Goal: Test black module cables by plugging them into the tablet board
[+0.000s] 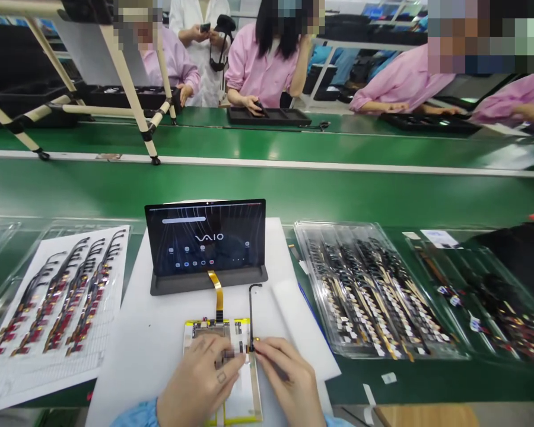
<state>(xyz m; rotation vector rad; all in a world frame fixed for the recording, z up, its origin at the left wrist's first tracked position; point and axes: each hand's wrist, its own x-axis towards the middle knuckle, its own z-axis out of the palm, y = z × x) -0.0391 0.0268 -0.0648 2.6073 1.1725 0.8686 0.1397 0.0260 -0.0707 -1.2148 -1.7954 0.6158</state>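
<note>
A flat white panel with a yellow edge (244, 397) lies on a white sheet at the near edge of the bench. My left hand (202, 382) rests on it, fingers curled and pressing near a small connector. My right hand (289, 376) pinches the lower end of a thin black flex cable (251, 311) that stands up from the panel. An orange ribbon cable (217, 290) runs from the panel up to a tablet (206, 237) showing a VAIO screen, propped in a grey stand (204, 281).
A paper sheet with rows of flex cables (57, 296) lies at left. Clear plastic trays of flex cables (374, 290) sit at right. A green conveyor belt (338, 190) runs behind. People in pink coats work at black trays (269, 115) across it.
</note>
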